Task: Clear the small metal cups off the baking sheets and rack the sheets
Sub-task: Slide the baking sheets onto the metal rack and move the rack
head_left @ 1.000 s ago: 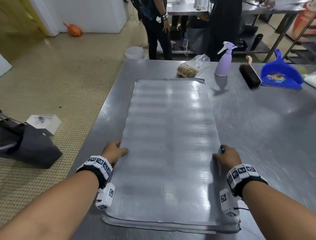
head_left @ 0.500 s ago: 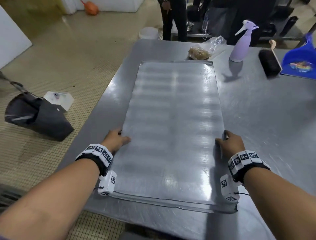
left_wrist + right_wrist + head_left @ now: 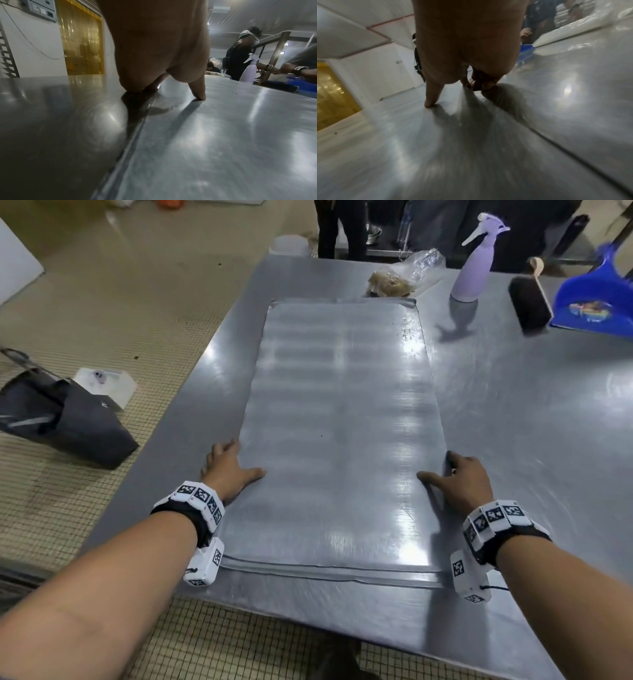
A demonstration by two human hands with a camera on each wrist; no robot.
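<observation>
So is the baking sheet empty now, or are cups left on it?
Empty: the sheet shows bare metal, no cups.

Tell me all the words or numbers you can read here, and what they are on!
None can be read.
Blue dustpan: a colourful sticker, too blurred to read.
Wristbands on the left hand and right hand: black-and-white square code patterns, no letters.
Lilac spray bottle: no label visible.
Baking sheet: no markings.

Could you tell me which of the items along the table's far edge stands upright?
The lilac spray bottle stands upright; the plastic bag, brush and blue dustpan lie flat.
</observation>
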